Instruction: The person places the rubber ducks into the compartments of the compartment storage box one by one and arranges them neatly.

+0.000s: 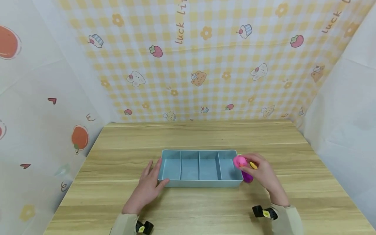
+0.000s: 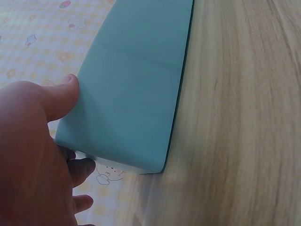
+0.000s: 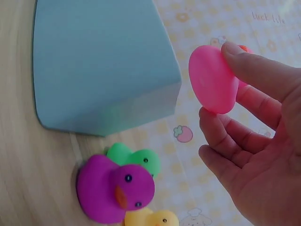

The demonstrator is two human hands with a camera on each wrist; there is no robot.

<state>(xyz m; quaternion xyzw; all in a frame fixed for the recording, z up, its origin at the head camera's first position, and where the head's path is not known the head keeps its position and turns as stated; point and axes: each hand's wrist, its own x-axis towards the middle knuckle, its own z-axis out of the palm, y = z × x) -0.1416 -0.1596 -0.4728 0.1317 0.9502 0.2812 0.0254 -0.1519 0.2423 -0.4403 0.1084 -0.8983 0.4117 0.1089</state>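
A pink rubber duck (image 1: 241,161) is pinched between the thumb and fingers of my right hand (image 1: 262,169), over the right end of a blue-grey box (image 1: 199,184). The box has a row of several compartments, with bare floors showing. In the right wrist view the pink duck (image 3: 214,80) is seen from its base, higher than the box's rim. My left hand (image 1: 149,186) rests at the box's left end, thumb on the front edge and fingers along the side. Beside the right end sit a purple duck (image 3: 113,188), a green duck (image 3: 143,161) and a yellow duck (image 3: 150,218).
The box stands on a wood-grain table (image 1: 199,212). Behind it hangs a yellow checked cloth (image 1: 205,58) with printed cartoons, and white sheets flank both sides. Dark straps with small devices circle both wrists.
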